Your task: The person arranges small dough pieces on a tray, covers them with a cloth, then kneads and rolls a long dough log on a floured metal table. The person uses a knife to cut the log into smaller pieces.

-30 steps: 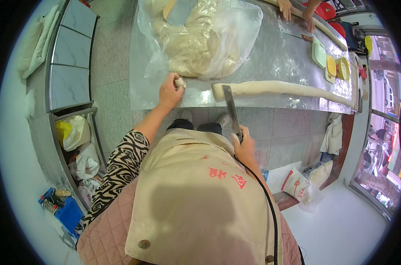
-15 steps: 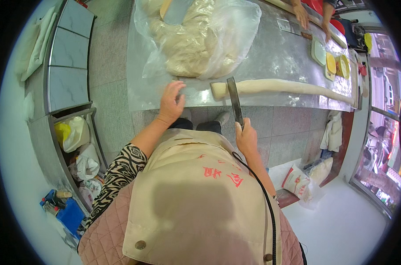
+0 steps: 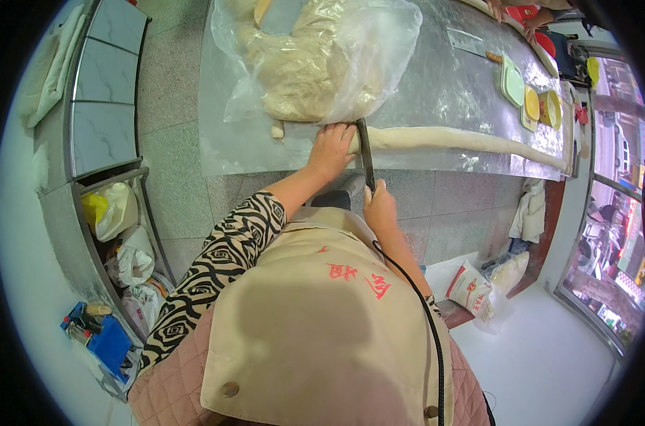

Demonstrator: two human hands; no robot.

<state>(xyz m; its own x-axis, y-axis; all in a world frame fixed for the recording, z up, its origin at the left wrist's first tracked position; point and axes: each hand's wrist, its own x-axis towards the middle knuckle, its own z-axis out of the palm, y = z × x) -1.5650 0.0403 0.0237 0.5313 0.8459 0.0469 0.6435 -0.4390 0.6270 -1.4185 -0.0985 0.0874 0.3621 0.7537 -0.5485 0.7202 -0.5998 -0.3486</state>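
Observation:
A long pale dough rope (image 3: 450, 140) lies along the near side of the metal table. My left hand (image 3: 331, 150) rests over its left end, fingers closed round it and partly hiding it. My right hand (image 3: 380, 202) grips the handle of a knife (image 3: 365, 145), seen nearly edge-on, its blade across the rope just right of my left fingers. Whether the blade has cut through I cannot tell. A small dough piece (image 3: 277, 132) sits apart to the left, beside a large mass of dough (image 3: 312, 82) under clear plastic.
Farther back on the table (image 3: 226, 153) lie a cleaver (image 3: 466, 41), a pale green lidded box (image 3: 511, 82) and yellow tubs (image 3: 549, 108). A co-worker's hands (image 3: 532, 23) touch another dough rope at the far right. Shelves with bags (image 3: 134, 263) stand at left.
My left hand has moved right, from the bare tabletop onto the rope's end. The knife has shifted slightly left. The small dough piece now shows. The co-worker's hands have moved farther back.

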